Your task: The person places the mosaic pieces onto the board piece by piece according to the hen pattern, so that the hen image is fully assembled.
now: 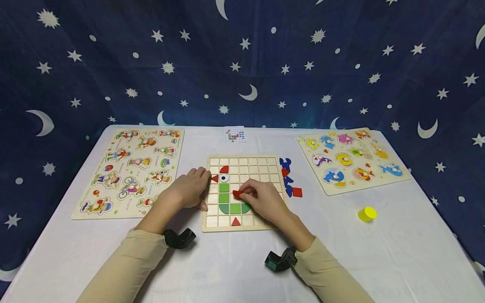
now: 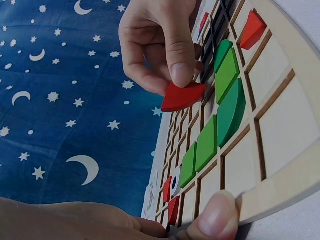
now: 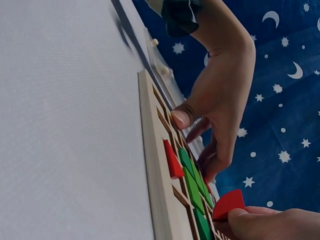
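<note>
The right hand pinches a red piece over the board; the left hand rests wide on its edge. Line up straight sides, then lower it gently.

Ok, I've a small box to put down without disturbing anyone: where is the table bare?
Widest: the tablecloth right of the right sleeve, nearer than the yellow cylinder. Smaller: between that sleeve and the left sleeve, before the grid board. Crowded: that board's right edge, lined with blue pieces, and its left, where the left hand touches it.
</note>
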{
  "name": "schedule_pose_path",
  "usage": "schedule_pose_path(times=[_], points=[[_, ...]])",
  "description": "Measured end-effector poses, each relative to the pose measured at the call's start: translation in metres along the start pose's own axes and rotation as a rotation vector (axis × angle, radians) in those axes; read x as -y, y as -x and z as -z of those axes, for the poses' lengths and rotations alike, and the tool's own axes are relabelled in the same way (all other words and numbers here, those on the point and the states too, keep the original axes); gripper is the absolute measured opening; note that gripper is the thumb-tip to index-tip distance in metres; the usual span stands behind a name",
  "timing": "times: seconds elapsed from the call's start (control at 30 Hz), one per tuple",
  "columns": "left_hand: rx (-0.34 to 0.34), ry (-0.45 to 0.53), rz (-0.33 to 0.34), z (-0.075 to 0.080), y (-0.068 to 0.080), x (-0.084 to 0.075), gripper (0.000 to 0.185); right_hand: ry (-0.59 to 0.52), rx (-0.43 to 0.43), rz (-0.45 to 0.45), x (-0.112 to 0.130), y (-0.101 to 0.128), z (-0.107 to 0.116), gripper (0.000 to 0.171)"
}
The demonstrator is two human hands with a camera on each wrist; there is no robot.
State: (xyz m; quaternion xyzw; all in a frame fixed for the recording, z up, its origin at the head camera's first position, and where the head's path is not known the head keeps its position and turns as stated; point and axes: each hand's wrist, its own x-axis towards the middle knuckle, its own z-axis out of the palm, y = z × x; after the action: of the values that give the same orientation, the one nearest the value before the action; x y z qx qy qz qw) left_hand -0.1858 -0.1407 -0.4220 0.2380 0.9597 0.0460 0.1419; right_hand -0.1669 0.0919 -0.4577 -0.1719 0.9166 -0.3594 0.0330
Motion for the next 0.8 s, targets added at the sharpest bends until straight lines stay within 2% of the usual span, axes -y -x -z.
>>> schedule_pose_path(times=[0.67, 0.8], points=[[-0.006, -0.003, 0.000, -0.0028, -0.0009, 0.0014, 0.084, 0.056, 0.017, 0.023, 0.0000, 0.0010, -0.0064, 0.009], [-0.002, 0.002, -0.001, -0.0023, -0.0012, 0.0011, 0.084, 0.074, -0.001, 0.043, -0.0006, 0.0009, -0.0066, 0.008]])
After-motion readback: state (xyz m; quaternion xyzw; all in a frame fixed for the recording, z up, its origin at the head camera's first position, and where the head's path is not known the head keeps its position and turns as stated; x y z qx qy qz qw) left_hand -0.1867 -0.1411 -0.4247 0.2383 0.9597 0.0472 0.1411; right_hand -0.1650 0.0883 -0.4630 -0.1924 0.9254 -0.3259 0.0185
